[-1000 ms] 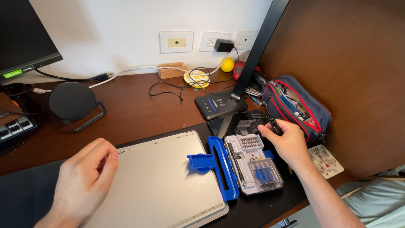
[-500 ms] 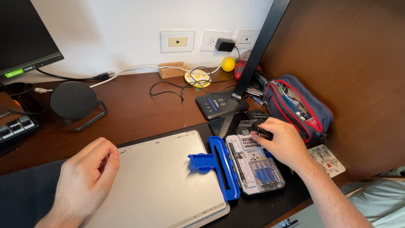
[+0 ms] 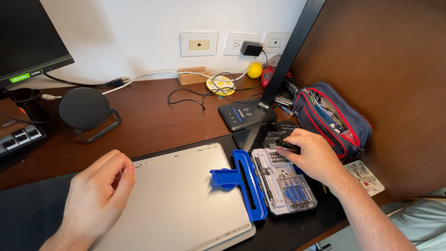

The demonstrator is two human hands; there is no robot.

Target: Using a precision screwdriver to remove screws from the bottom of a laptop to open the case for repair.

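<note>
Dark wooden desk (image 3: 153,121) against a white wall. Left hand (image 3: 95,200) rests loosely curled on the silver laptop (image 3: 181,204). Right hand (image 3: 311,155) pinches a small black part over the screwdriver-bit kit (image 3: 283,183) at three o'clock — tool selection under way; next, a fitted bit is judged needed.

A dark monitor screen (image 3: 28,37) is being shown at the upper left, blank, with a small green label (image 3: 19,77) on its lower bezel. A rectangular printed card (image 3: 365,176), pale with small coloured pictures, is lying on the bench's right edge. A clear-and-blue tool-bit case (image 3: 283,183) is lying open beside the silver laptop (image 3: 181,204).
</note>
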